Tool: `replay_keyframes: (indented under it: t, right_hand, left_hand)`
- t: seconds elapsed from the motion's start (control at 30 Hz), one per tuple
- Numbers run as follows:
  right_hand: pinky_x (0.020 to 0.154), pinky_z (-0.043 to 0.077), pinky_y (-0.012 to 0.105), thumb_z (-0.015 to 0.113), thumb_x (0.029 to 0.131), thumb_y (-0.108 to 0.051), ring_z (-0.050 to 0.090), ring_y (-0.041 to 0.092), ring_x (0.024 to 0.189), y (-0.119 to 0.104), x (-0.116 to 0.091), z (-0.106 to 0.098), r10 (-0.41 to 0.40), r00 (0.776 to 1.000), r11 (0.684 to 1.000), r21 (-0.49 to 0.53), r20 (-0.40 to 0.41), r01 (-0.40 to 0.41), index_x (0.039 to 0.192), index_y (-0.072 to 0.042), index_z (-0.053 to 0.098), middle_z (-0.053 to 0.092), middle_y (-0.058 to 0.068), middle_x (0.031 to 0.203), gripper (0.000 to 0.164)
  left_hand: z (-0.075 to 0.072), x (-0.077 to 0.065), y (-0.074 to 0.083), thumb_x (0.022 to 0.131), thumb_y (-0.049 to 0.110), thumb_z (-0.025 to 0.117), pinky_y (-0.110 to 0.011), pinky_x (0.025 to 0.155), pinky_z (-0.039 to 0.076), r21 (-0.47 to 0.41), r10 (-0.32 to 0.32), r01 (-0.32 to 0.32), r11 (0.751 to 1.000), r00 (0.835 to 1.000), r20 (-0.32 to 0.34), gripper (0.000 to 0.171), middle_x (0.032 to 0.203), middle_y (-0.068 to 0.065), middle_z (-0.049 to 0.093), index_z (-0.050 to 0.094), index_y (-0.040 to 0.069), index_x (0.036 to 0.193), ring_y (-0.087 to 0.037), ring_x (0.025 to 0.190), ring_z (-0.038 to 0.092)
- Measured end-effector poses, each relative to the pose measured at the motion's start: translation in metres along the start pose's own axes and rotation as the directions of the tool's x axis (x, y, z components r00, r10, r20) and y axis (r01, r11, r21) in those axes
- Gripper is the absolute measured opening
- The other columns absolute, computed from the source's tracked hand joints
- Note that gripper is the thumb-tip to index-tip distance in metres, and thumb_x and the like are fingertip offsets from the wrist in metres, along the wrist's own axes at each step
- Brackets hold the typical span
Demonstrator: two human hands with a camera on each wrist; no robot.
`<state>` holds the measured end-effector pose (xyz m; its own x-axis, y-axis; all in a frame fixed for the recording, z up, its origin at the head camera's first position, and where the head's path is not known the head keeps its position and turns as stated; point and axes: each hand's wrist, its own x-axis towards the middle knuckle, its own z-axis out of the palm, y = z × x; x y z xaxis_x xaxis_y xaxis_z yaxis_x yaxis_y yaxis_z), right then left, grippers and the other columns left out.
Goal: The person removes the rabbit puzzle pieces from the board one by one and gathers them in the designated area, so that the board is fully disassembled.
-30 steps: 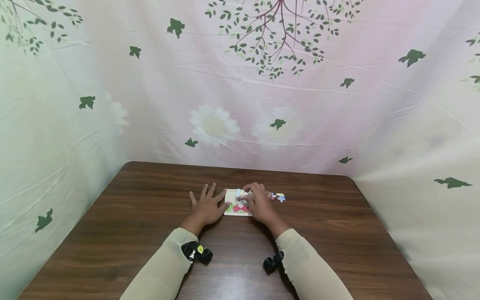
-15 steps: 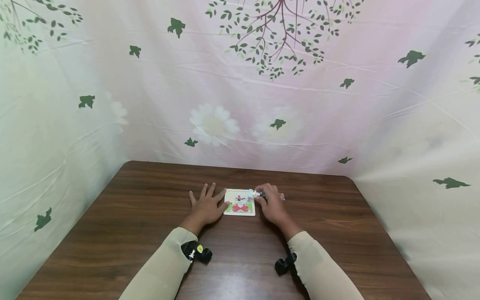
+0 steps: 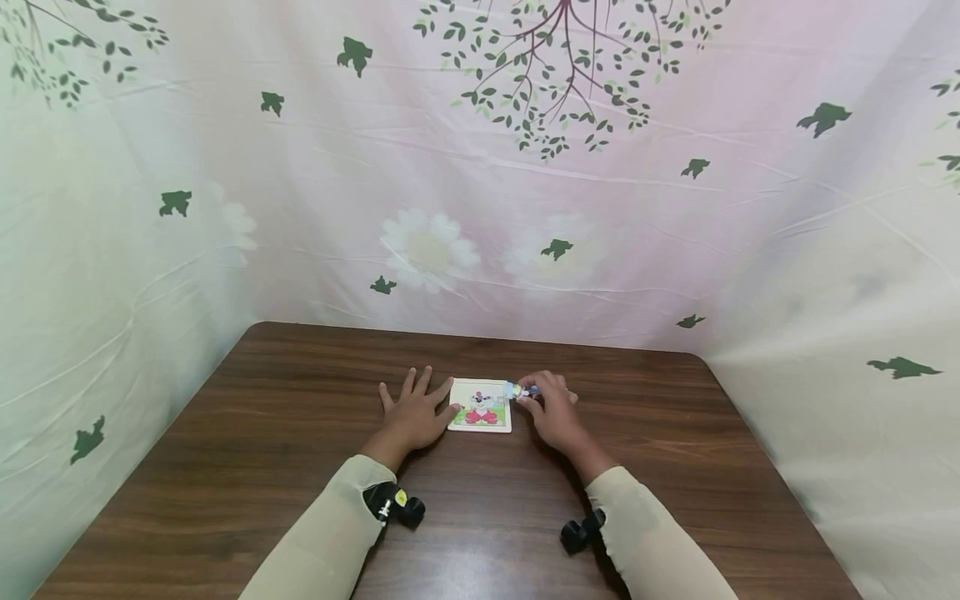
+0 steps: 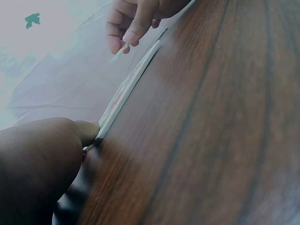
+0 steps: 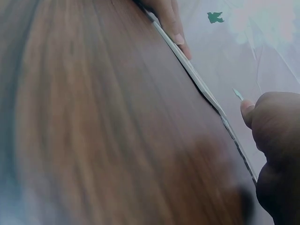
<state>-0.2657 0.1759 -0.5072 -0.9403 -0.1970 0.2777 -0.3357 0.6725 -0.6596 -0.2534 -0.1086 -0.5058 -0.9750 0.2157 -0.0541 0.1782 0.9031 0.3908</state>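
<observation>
A small square jigsaw puzzle board (image 3: 472, 427) with a cartoon character on it lies on the table. My left hand (image 3: 416, 417) rests flat beside it with fingers spread, the thumb touching the board's left edge. Just off the right edge, my right hand (image 3: 558, 417) pinches a puzzle piece (image 3: 512, 390) between thumb and fingers. The left wrist view shows this piece (image 4: 120, 52) held tilted, raised above the board. In the right wrist view, thin flat pieces (image 5: 234, 135) lie on the table under the right hand; the head view hides them behind that hand.
The brown wooden table (image 3: 315, 375) has rounded far corners. A printed fabric curtain (image 3: 480, 192) with leaves and flowers hangs behind and at both sides. A black wrist camera (image 3: 581, 533) sits on the right sleeve, another on the left.
My right hand has moved right, from over the board to beside its right edge, with a puzzle piece in its fingers. More of the picture is uncovered. My left hand has stayed put.
</observation>
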Motion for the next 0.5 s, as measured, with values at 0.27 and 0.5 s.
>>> replay_keyframes:
  t: [0.27,0.5]
  right_hand:
    - [0.109,0.024,0.065,0.075,0.103,-0.015,0.047,0.036,0.136,0.0078,-0.0051,-0.0073,0.024,0.999,0.999,-0.026,0.032,-0.023,0.123,-0.012,0.073,0.064,0.012,0.140,0.020]
    - [0.107,0.023,0.064,0.079,0.100,-0.014,0.047,0.038,0.135,0.0106,-0.0096,-0.0098,0.024,0.999,1.000,-0.022,0.045,-0.023,0.116,-0.013,0.077,0.064,0.014,0.137,0.016]
  left_hand:
    - [-0.0006,0.0005,-0.0015,0.112,0.063,0.044,-0.087,0.124,-0.008,0.003,-0.001,0.001,1.000,1.000,-0.007,0.067,0.185,-0.012,0.016,0.037,0.033,0.172,-0.043,0.173,0.005]
    - [0.0013,0.0024,-0.0006,0.112,0.064,0.043,-0.086,0.125,-0.008,0.006,-0.006,0.006,1.000,1.000,-0.004,0.067,0.186,-0.012,0.014,0.036,0.035,0.172,-0.043,0.173,0.003]
